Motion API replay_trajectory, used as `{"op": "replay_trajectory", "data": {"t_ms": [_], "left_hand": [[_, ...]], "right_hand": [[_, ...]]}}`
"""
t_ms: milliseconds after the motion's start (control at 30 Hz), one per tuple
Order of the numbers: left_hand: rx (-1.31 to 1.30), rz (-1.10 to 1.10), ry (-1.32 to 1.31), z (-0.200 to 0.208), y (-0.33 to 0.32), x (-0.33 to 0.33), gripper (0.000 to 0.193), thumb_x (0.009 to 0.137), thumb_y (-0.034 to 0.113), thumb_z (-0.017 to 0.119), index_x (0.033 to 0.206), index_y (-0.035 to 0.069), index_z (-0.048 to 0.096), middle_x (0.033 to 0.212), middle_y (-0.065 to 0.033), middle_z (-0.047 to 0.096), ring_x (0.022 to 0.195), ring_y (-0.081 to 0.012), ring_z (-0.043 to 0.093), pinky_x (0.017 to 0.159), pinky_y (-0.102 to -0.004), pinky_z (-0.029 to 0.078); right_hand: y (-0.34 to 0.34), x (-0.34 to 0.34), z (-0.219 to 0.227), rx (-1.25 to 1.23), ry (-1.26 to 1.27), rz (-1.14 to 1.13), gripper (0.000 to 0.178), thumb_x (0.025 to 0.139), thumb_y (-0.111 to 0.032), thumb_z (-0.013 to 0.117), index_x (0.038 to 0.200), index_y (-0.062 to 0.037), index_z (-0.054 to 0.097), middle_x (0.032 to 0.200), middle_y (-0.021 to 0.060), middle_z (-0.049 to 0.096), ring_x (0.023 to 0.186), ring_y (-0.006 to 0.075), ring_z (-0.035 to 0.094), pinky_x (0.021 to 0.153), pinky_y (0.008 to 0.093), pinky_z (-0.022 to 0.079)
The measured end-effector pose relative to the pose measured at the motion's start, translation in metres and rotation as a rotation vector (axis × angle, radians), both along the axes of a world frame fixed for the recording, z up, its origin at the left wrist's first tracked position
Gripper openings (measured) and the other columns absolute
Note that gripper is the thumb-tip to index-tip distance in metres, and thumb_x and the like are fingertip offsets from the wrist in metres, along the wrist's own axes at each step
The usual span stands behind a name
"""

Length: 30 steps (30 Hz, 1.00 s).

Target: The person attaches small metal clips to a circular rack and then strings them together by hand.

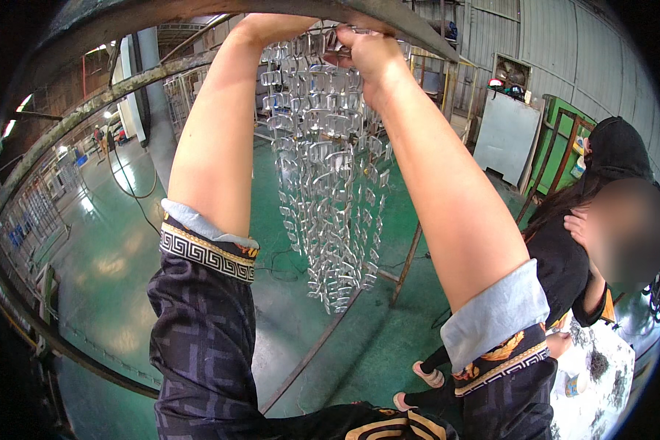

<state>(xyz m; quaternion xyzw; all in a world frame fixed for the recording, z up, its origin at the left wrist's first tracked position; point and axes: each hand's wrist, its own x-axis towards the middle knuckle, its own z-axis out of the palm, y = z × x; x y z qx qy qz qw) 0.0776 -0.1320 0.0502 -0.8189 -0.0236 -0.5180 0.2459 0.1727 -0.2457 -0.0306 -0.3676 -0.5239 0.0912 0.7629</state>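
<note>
Long strands of small silvery metal parts (330, 147) hang in a dense bunch in front of me, tapering downward. Both my arms reach up to the top of the bunch, beneath a dark metal bar (235, 9). My left hand (282, 26) is at the upper left of the strands; its fingers are hidden by the bar and the edge of the parts. My right hand (374, 57) is at the upper right, thumb and fingers curled in among the topmost pieces. Exactly what it grips is not visible.
A rusty frame rail (103, 103) curves along the left. At the right, a person in black (565, 220) stands by a white-covered table (601, 374). A thin metal bar (312, 352) runs low over the green floor (293, 389). Behind stand a grey panel (506, 136) and a green cabinet (557, 147).
</note>
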Motion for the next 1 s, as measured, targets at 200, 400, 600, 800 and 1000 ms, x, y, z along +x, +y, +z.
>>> {"op": "replay_trajectory", "data": {"t_ms": [200,400,600,800,1000], "left_hand": [[-0.006,0.019,-0.045,-0.002,0.001,0.002,0.020,0.082,0.016,0.054,0.095,0.004,0.063,0.094,-0.0131,0.063,0.089,-0.0249,0.059,0.081,-0.0366,0.045],[-0.021,0.023,-0.089,0.003,0.003,0.005,0.020,0.082,0.016,0.055,0.096,0.004,0.064,0.094,-0.0129,0.063,0.089,-0.0248,0.059,0.081,-0.0361,0.045],[-0.028,0.014,-0.129,-0.002,0.001,0.009,0.020,0.082,0.015,0.055,0.096,0.004,0.064,0.094,-0.0126,0.064,0.089,-0.0246,0.059,0.081,-0.0356,0.045],[-0.038,0.023,-0.152,-0.012,0.004,-0.001,0.020,0.082,0.015,0.056,0.096,0.004,0.064,0.094,-0.0124,0.064,0.088,-0.0245,0.059,0.081,-0.0350,0.045],[-0.044,0.031,-0.152,-0.020,0.007,-0.011,0.019,0.082,0.015,0.057,0.096,0.004,0.065,0.094,-0.0121,0.064,0.088,-0.0244,0.059,0.080,-0.0345,0.045]], "right_hand": [[-0.004,-0.010,0.001,-0.015,0.015,0.006,0.016,0.089,-0.011,0.053,0.104,-0.0052,0.057,0.100,0.0031,0.060,0.086,0.0172,0.057,0.073,0.0326,0.053],[0.005,-0.003,0.001,-0.081,0.077,-0.048,0.017,0.090,-0.014,0.054,0.103,-0.0031,0.056,0.095,0.0051,0.060,0.079,0.0179,0.059,0.071,0.0329,0.050],[0.015,0.004,-0.003,-0.092,0.214,-0.068,0.016,0.090,-0.018,0.056,0.096,-0.0028,0.057,0.089,0.0051,0.061,0.068,0.0168,0.058,0.071,0.0320,0.047],[0.023,0.005,-0.007,-0.030,0.164,-0.115,0.016,0.089,-0.018,0.056,0.096,-0.0040,0.057,0.085,0.0030,0.061,0.066,0.0170,0.058,0.078,0.0361,0.044],[0.007,0.010,-0.005,-0.037,0.120,0.033,0.016,0.089,-0.017,0.057,0.102,-0.0067,0.057,0.089,0.0032,0.061,0.069,0.0176,0.058,0.080,0.0359,0.045]]}}
